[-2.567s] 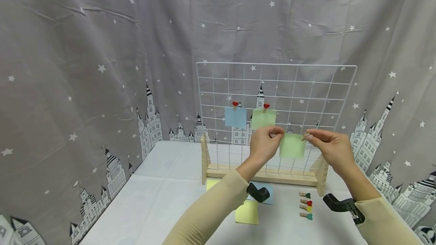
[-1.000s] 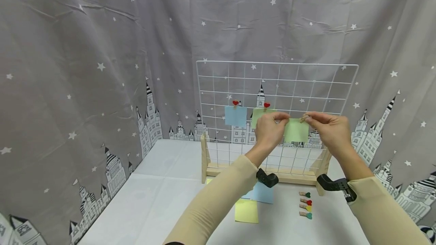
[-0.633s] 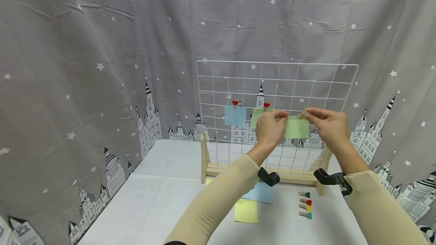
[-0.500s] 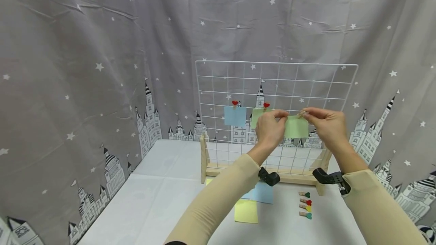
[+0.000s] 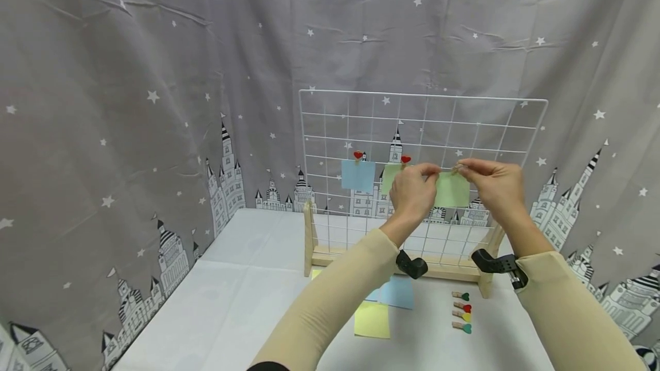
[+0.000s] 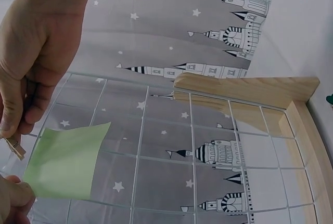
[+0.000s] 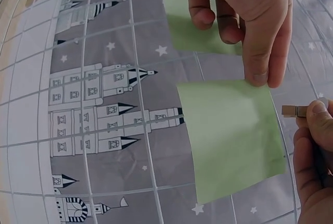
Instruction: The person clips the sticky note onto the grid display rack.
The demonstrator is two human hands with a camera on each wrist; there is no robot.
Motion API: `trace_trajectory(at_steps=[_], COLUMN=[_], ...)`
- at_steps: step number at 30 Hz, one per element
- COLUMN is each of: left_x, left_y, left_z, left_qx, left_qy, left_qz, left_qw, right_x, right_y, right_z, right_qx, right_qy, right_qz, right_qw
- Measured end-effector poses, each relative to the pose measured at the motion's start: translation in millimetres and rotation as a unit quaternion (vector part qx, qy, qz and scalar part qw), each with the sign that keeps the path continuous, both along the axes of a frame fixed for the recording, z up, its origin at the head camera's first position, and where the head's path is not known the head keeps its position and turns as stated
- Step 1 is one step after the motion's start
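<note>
My left hand [image 5: 414, 192] pinches a corner of a green sticky note [image 5: 452, 189] between thumb and finger, holding it against the white wire grid [image 5: 361, 115]. In the right wrist view the note [image 7: 234, 135] lies over the wires. A small wooden clothespin [image 7: 294, 111] is pinched in my right hand [image 5: 495, 188], its tip pointing at the note's upper edge. Left of my hands, a blue note [image 5: 358, 176] hangs from a red heart clip [image 5: 358, 155]. Beside it a second green note [image 5: 390, 178], partly behind my left hand, hangs from another red heart clip [image 5: 405, 160].
The grid stands in a wooden base [image 5: 448, 271] on a white table [image 5: 232, 302]. Several heart clothespins [image 5: 462, 316] lie in a column at the right front. Yellow notes [image 5: 372, 320] and blue notes [image 5: 398, 292] lie before the base. A grey castle-print curtain [image 5: 258, 44] hangs behind.
Both hands have risen with the green note and clothespin, bringing the note up level with the hanging ones. Over the last half second they have shifted only slightly.
</note>
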State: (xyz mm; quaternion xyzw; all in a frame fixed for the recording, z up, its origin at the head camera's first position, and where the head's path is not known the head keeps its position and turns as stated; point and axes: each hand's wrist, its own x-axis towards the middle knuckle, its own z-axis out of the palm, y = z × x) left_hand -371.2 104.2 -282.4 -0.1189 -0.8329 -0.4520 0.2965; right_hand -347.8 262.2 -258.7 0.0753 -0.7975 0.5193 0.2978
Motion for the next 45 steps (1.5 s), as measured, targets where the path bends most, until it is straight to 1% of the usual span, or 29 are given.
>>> trace_trajectory(at_steps=[7,12,17,28,32,38,45], left_x=[-1.8,-4.1,-4.4,-2.2,-2.0,-2.0,-2.9], left_y=[0.3,-0.6,-1.8,-1.7,-1.0,0.6,2.8], left_z=[1.7,0.8,-1.1,-1.6,-2.5,-3.9,-1.5], left_qx=[-0.002,0.003,0.014,0.045,0.058,0.073,0.082], left_qy=[0.006,0.008,0.007,-0.006,-0.01,-0.015,-0.009], left_qz=[0.0,0.004,0.005,0.002,-0.002,-0.008,-0.006], left_qw=[1.0,1.0,0.9999,0.999,0.9982,0.9972,0.9966], right_x=[0.7,0.8,0.7,-3.3,-3.5,-4.2,-3.0], right_y=[0,-1,-3,-6,-9,-10,-8], right_z=[6.0,8.3,9.6,9.1,9.7,10.5,17.5], right_qx=[0.023,0.041,0.064,0.106,0.127,0.139,0.155], right_qy=[-0.007,-0.012,-0.012,-0.011,-0.013,-0.017,-0.035], right_qz=[-0.014,-0.023,-0.037,-0.052,-0.054,-0.042,-0.046], right_qw=[0.9996,0.9988,0.9972,0.993,0.9904,0.9892,0.9863])
